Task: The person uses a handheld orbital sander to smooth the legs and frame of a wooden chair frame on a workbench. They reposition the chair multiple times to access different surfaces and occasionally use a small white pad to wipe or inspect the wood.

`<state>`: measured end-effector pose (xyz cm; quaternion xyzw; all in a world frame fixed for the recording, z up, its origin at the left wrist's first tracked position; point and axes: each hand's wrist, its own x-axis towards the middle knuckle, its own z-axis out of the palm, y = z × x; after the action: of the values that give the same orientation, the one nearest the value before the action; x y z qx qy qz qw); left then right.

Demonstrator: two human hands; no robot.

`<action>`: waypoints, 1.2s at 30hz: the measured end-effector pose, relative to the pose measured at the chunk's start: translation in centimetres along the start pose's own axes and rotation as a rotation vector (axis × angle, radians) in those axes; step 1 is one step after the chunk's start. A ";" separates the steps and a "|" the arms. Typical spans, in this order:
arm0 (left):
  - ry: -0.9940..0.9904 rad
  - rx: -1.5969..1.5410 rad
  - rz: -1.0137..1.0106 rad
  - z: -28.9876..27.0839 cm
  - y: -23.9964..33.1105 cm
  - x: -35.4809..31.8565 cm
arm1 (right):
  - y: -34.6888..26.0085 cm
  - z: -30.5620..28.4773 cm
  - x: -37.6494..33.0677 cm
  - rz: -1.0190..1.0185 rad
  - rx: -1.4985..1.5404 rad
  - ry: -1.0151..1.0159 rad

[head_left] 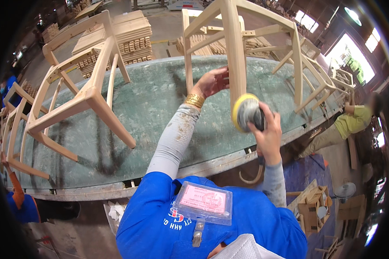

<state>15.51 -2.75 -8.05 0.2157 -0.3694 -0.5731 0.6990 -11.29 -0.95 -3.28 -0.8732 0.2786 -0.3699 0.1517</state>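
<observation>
A pale, unfinished wooden chair frame stands in front of me, its thick near leg pointing down toward me. My left hand holds that leg from its left side, with the fingertips partly hidden behind the wood. Wrapped over a round power sander is my right hand. The sander has a yellow-rimmed pad and a dark body, and its pad lies against the lower end of the leg. A hose hangs below my right hand.
The chairs stand on a long green worktable with a metal edge. Another chair frame is at left, more at both ends. Stacked wood lies beyond. Co-workers stand at left and right. A cardboard box sits lower right.
</observation>
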 end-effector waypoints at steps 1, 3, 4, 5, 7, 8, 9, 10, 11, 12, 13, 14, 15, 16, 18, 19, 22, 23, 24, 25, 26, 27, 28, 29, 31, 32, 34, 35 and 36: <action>-0.005 -0.005 0.006 -0.2 0.1 0.0 | 0.6 -0.4 -1.8 0.023 0.014 -0.041; -0.027 -0.021 0.014 -0.4 0.1 0.2 | 1.6 -1.5 -5.3 0.076 0.027 -0.065; -0.038 -0.046 0.016 -0.5 0.2 0.3 | 2.1 -2.0 -6.9 0.137 0.017 -0.087; -0.038 -0.058 0.018 -0.5 0.3 0.4 | 2.7 -2.3 -8.1 0.197 0.008 -0.109; -0.042 -0.080 0.019 -0.6 0.4 0.7 | 4.1 -2.3 -10.3 0.302 -0.063 -0.139; -0.049 -0.066 0.011 -0.8 0.6 0.7 | 4.7 -2.0 -11.1 0.350 -0.099 -0.157; -0.050 -0.066 0.008 -0.8 0.4 0.7 | 5.3 -1.5 -11.7 0.389 -0.119 -0.172; -0.054 -0.066 0.008 -0.7 0.4 0.7 | 5.9 -1.0 -12.3 0.426 -0.141 -0.185; -0.057 -0.066 0.008 -0.6 0.4 0.7 | 6.5 -0.4 -12.8 0.462 -0.163 -0.198; -0.059 -0.068 0.005 -0.4 0.5 0.8 | 7.5 0.4 -13.4 0.454 -0.188 -0.218; -0.054 -0.070 0.003 -0.3 0.5 0.7 | 7.7 1.2 -13.4 0.465 -0.196 -0.251; -0.048 -0.071 0.000 -0.3 0.5 0.7 | 7.9 2.4 -13.2 0.476 -0.203 -0.284; -0.042 -0.074 0.005 -0.4 0.5 0.6 | 8.1 3.6 -13.0 0.488 -0.210 -0.319; -0.040 -0.079 0.011 -0.3 0.6 0.6 | 8.5 5.0 -13.0 0.426 -0.169 -0.322; -0.011 -0.054 0.012 -0.2 0.5 0.4 | 8.6 7.9 -12.5 0.396 -0.183 -0.446; 0.009 -0.031 0.011 0.0 0.5 0.3 | 8.6 9.3 -12.2 0.388 -0.192 -0.519; -0.019 -0.056 0.043 0.2 0.6 0.0 | 7.8 14.8 -11.1 0.259 -0.111 -0.648; -0.039 -0.071 0.066 0.1 1.0 -0.1 | 7.1 16.6 -10.3 0.194 -0.116 -0.674; -0.004 -0.013 0.080 0.7 0.8 -0.3 | 6.8 18.2 -10.0 0.154 -0.129 -0.704; 0.031 0.042 0.086 1.5 0.3 -0.5 | 6.4 19.5 -9.8 0.120 -0.141 -0.736; 0.082 0.085 0.109 1.6 0.2 -0.8 | 5.3 21.0 -9.0 0.131 -0.176 -0.813; 0.122 0.119 0.129 1.9 0.1 -0.9 | 5.3 22.1 -9.0 0.070 -0.122 -0.810; 0.126 0.149 0.147 2.7 -0.1 -0.8 | 6.4 23.5 -9.4 0.028 -0.079 -0.799; 0.126 0.176 0.161 3.4 -0.4 -0.6 | 7.6 24.7 -10.0 -0.007 -0.038 -0.786; 0.159 0.205 0.166 4.0 -0.7 -0.8 | 8.9 25.9 -9.9 0.258 0.105 -0.799; 0.169 0.225 0.200 4.3 -0.8 -0.7 | 10.2 25.3 -9.3 0.305 0.182 -0.802; 0.214 0.253 0.244 4.1 -1.4 -1.0 | 11.7 23.2 -8.4 0.201 0.203 -0.735; 0.245 0.264 0.254 3.8 -1.6 -1.2 | 12.2 21.4 -8.2 0.050 0.150 -0.659; 0.266 0.275 0.269 3.9 -1.6 -1.1 | 13.0 19.4 -7.7 -0.101 0.090 -0.569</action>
<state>11.43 -1.66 -7.07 0.3314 -0.3738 -0.3857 0.7757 -6.39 -5.57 -26.96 -0.9471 0.1643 -0.1290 0.2438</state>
